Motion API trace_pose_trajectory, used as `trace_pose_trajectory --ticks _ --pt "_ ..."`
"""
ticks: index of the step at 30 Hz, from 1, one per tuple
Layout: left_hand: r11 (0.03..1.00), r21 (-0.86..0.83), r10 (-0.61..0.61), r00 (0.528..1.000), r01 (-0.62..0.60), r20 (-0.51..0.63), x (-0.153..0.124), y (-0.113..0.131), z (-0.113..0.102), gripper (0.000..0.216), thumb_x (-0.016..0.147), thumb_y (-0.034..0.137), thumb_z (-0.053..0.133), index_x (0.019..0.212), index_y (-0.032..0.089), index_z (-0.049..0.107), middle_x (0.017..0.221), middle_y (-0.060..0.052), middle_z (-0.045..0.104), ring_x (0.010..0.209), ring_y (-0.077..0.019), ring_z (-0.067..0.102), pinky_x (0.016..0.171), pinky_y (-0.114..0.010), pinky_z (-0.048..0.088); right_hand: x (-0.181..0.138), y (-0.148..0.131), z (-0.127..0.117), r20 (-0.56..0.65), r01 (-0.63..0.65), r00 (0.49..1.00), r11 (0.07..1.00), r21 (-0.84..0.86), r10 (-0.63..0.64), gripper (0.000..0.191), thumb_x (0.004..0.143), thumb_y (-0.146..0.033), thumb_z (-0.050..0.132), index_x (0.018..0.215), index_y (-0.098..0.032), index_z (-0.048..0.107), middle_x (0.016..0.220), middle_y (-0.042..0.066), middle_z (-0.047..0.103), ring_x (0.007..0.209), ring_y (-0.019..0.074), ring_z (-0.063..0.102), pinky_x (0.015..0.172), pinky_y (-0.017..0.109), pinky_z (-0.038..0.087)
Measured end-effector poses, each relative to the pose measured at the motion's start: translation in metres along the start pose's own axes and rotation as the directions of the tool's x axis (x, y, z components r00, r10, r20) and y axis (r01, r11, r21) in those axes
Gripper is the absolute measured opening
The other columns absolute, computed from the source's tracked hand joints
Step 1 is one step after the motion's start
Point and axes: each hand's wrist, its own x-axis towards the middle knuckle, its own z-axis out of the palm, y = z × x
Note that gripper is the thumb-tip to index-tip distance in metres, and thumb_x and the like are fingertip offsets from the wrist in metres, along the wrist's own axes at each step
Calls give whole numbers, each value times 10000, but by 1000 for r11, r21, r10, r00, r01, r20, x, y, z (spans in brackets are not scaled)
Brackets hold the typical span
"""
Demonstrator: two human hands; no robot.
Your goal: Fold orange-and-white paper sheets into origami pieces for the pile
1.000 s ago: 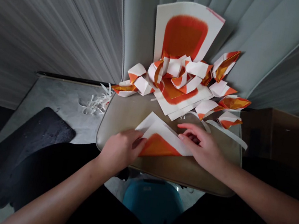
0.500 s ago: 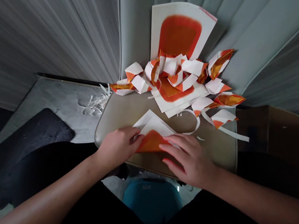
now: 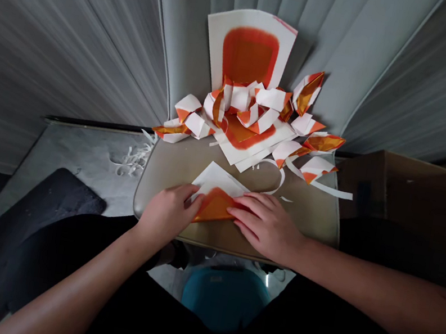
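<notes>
A folded sheet of white and orange paper [image 3: 216, 188] lies on the beige seat of a stool [image 3: 171, 167]. My left hand [image 3: 166, 214] rests at the paper's left corner, its fingers curled and pressing down on it. My right hand [image 3: 267, 224] lies flat over the paper's right part, fingers stretched out towards the left along the fold. Behind the paper a heap of folded orange and white paper pieces [image 3: 252, 118] covers the far edge of the seat. A larger sheet with an orange patch [image 3: 248, 51] leans upright against the curtain.
A grey curtain [image 3: 78, 34] hangs behind the stool. White paper strips [image 3: 133, 155] lie on the pale floor at the left, near a black mat [image 3: 49, 206]. A brown cardboard box [image 3: 407, 189] stands at the right. A blue round thing [image 3: 222, 298] sits under the stool's front.
My right hand slid leftwards and towards me across the paper, flattening it. The left hand stayed at the paper's corner. The view shifted, so everything appears further left.
</notes>
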Motion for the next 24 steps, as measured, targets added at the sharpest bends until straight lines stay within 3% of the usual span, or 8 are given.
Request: trace_pose_trajectory --ticks 4,14,24 --pt "1000 -6 -25 999 24 -29 1 -1 3 342 937 447 547 1121 220 725 719 -10 653 656 -185 601 651 -294 386 0 0 2 -3 -3 1000 1000 -4 3 243 1002 -173 564 1178 -190 731 1198 86 752 1141 237 643 975 407 513" --pt "999 34 -20 999 21 -34 1 -2 3 298 940 429 557 1085 226 721 734 -16 677 678 -195 629 644 -292 385 -12 -12 -1 11 -35 999 998 -44 35 333 971 -290 623 1289 -212 687 1360 92 699 1294 302 552 1091 521 387" --pt "997 61 -49 998 52 -50 1 2 2 319 932 439 541 1077 221 724 778 -33 715 722 -218 674 659 -293 413 -20 -22 5 22 -19 1000 999 -32 20 354 968 -319 611 1271 -157 694 1397 154 672 1288 298 587 1065 505 457"
